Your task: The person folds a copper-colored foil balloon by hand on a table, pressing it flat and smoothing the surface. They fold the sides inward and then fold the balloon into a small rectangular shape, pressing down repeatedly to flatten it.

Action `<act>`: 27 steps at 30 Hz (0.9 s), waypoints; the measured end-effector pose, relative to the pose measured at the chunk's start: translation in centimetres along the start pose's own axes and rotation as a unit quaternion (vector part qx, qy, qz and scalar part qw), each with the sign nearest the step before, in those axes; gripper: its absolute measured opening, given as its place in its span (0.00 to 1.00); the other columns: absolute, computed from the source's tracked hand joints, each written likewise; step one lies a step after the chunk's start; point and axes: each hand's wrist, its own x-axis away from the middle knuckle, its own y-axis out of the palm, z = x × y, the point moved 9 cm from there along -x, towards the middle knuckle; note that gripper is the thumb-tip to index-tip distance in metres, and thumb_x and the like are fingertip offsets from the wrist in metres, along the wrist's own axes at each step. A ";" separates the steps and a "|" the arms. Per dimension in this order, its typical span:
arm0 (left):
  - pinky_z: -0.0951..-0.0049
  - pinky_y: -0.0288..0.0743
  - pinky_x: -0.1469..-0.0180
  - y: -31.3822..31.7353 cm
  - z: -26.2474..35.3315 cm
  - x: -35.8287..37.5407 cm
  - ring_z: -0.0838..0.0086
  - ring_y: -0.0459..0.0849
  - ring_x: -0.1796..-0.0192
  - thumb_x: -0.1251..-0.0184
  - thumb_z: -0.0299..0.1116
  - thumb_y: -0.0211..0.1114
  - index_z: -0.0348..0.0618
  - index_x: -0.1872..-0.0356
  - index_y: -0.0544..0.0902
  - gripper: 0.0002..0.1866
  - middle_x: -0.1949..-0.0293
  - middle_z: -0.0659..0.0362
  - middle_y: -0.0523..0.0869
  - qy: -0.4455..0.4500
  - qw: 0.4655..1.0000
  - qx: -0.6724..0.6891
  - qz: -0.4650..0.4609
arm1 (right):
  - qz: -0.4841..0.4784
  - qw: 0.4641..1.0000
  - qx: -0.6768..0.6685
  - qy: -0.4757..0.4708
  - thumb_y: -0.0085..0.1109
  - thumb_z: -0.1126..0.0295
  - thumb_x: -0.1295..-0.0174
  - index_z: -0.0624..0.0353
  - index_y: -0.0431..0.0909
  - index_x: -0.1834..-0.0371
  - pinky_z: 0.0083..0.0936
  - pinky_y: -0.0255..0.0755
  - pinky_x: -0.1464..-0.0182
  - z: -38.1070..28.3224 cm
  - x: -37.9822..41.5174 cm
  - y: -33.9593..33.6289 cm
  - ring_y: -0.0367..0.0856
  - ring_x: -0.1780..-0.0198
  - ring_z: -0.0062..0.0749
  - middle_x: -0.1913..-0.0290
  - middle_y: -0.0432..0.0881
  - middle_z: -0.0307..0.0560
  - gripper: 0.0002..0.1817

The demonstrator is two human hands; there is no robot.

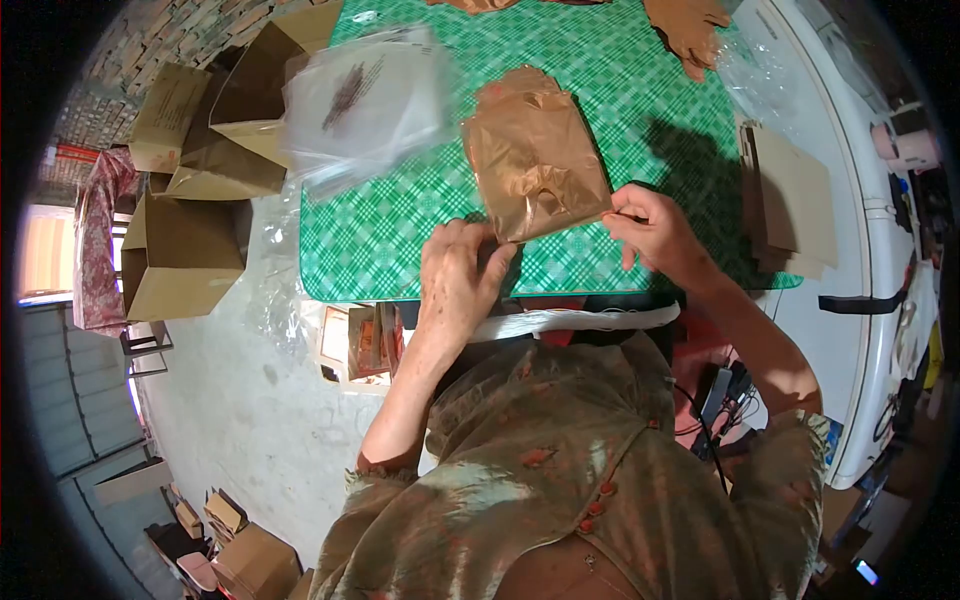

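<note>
A clear plastic bag (535,160) with folded brown fabric inside lies on the green checked tablecloth (370,245) in front of me. The fabric looks thin and shows creases near the bag's lower edge. My left hand (460,265) pinches the bag's near left corner between thumb and fingers. At the near right corner, my right hand (648,228) grips the edge with thumb and forefinger, its other fingers curled. Left of the bag rests a stack of clear plastic bags (370,105) with dark printing on top.
Brown fabric pieces (690,30) lie at the far right of the table. Flat cardboard sheets (795,200) stand by the right edge, next to a white appliance (860,240). Open cardboard boxes (185,250) are on the left. A white bundle of strands (580,320) hangs at the near edge.
</note>
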 end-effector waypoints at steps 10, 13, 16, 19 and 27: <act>0.57 0.69 0.49 0.1 0.5 0.7 0.55 0.79 0.55 0.32 0.33 0.78 0.39 0.57 0.89 0.10 0.60 0.53 0.83 0.019 0.998 -0.056 0.012 | 0.011 0.999 0.031 -0.016 0.65 0.68 0.23 0.65 0.80 0.60 0.24 0.71 0.78 0.7 0.1 0.0 0.81 0.81 0.21 0.72 0.83 0.40 0.10; 0.57 0.69 0.49 0.1 0.4 0.7 0.55 0.78 0.54 0.31 0.32 0.77 0.39 0.58 0.89 0.09 0.60 0.53 0.83 0.016 0.998 -0.054 0.016 | 0.021 0.998 0.060 -0.015 0.65 0.68 0.23 0.64 0.80 0.63 0.26 0.70 0.77 0.1 0.2 0.0 0.79 0.81 0.22 0.75 0.82 0.40 0.12; 0.55 0.68 0.49 0.1 0.3 0.5 0.56 0.79 0.53 0.33 0.30 0.77 0.40 0.58 0.89 0.07 0.61 0.54 0.83 0.022 0.998 -0.052 0.013 | 0.033 0.993 0.108 -0.039 0.65 0.67 0.24 0.64 0.79 0.65 0.28 0.70 0.75 -0.4 0.1 -0.1 0.77 0.79 0.23 0.77 0.80 0.41 0.13; 0.55 0.68 0.49 0.3 0.3 0.3 0.56 0.79 0.53 0.32 0.29 0.75 0.40 0.58 0.88 0.06 0.60 0.53 0.82 0.017 0.998 -0.054 -0.004 | 0.034 0.989 0.119 -0.077 0.66 0.67 0.24 0.64 0.79 0.65 0.30 0.70 0.72 -0.4 -0.2 -0.2 0.77 0.76 0.24 0.76 0.80 0.42 0.13; 0.54 0.67 0.49 0.4 0.3 0.3 0.55 0.79 0.53 0.30 0.29 0.73 0.40 0.58 0.87 0.05 0.60 0.53 0.82 0.013 0.999 -0.051 -0.009 | 0.082 0.965 0.179 -0.171 0.69 0.70 0.28 0.64 0.80 0.63 0.33 0.71 0.68 -1.7 -0.2 -0.7 0.78 0.72 0.30 0.71 0.82 0.45 0.10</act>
